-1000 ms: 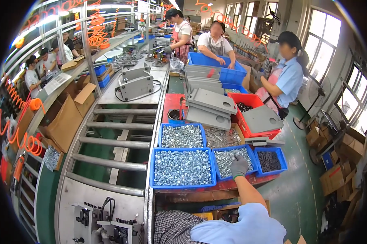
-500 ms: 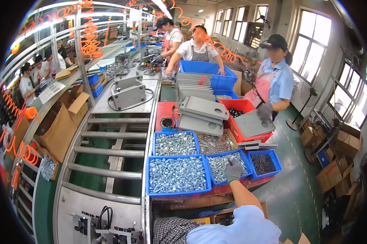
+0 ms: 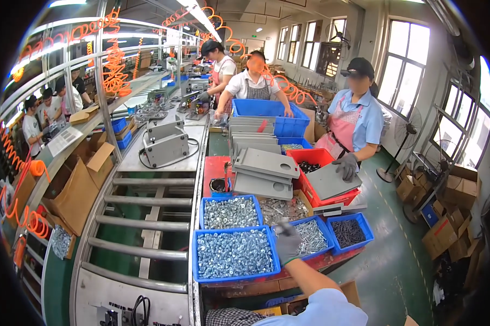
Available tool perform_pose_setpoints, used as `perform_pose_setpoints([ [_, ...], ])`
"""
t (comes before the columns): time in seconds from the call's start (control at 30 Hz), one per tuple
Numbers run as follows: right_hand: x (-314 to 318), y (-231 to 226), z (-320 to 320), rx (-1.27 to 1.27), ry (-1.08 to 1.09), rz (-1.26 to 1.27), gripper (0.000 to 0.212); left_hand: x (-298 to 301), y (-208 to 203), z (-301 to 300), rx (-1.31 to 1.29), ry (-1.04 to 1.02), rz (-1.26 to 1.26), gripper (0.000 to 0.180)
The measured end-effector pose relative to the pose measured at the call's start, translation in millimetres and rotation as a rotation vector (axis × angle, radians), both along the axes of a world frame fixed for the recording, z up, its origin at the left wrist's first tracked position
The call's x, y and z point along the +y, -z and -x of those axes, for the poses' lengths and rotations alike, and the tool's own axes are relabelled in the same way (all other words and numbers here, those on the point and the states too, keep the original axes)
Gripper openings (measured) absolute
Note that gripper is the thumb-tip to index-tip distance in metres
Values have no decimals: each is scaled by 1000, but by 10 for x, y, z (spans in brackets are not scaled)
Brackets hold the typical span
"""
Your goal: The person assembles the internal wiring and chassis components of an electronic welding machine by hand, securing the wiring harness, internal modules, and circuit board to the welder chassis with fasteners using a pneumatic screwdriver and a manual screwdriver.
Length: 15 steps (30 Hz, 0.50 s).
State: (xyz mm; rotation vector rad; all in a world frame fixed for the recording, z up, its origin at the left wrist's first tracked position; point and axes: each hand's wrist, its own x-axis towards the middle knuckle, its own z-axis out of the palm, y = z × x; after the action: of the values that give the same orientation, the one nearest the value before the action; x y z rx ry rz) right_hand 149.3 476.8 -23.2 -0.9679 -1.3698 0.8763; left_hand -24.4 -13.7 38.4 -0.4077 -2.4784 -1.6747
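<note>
Shifted left, right hand (image 3: 288,242) partly hides the screw bin (image 3: 320,251) (nuts (image 3: 234,252) alongside).

Head-worn fisheye view, looking ahead and down, blue bins (image 3: 237,277) near, windows (image 3: 403,65) farther off

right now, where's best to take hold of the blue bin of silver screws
Probably the near rim of the bin of silver screws, from the wearer's side: that wall is mostly exposed, while the bin of metal parts crowds its left and the bin of dark screws its right.
</note>
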Motion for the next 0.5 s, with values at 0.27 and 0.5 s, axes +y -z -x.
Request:
perform_pose_setpoints([
  [0.27,-2390,-493,1513,210,-1454,-36,16,743,-628,-438,-820,-34,-985,44],
  [0.5,-3439,-620,1636,84,-1523,-944,10,-76,728,-499,-95,-101,394,42],
])
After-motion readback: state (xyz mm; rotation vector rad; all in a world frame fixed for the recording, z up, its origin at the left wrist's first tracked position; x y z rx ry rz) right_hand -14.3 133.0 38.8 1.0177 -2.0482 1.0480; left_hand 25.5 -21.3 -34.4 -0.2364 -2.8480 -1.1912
